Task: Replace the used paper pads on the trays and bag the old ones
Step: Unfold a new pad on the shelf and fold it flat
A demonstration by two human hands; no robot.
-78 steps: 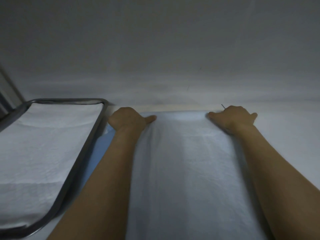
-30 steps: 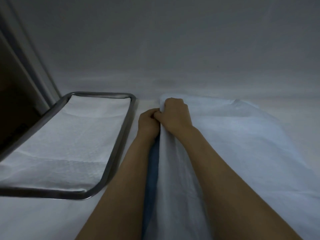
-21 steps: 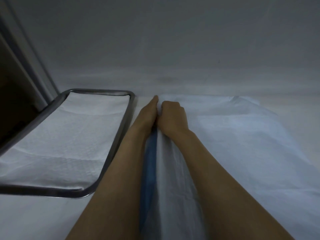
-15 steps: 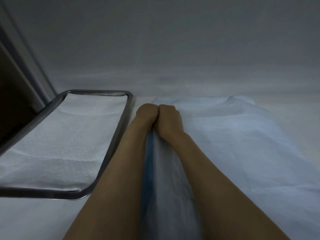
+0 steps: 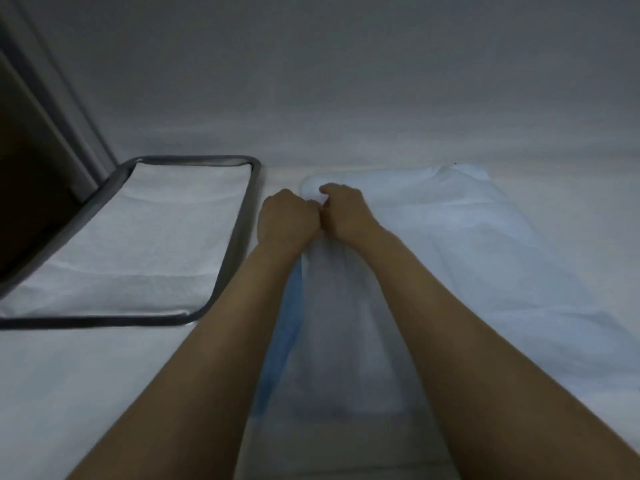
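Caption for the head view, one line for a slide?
Left hand and right hand grip the far edge of a blue-backed paper pad beside a lined metal tray.

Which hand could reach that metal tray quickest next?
Left, likely: the left hand grips the white, blue-backed paper pad right beside the grey metal tray; the right hand sits farther, also gripping.

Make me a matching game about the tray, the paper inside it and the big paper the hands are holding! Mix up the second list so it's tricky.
Things:
1. tray
2. tray pad
3. blue-backed pad

Clues:
A. gripped near its far corner by the left hand and right hand
B. has a dark metal rim
C. white, lies flat inside the tray

Pairs: 1-B, 2-C, 3-A
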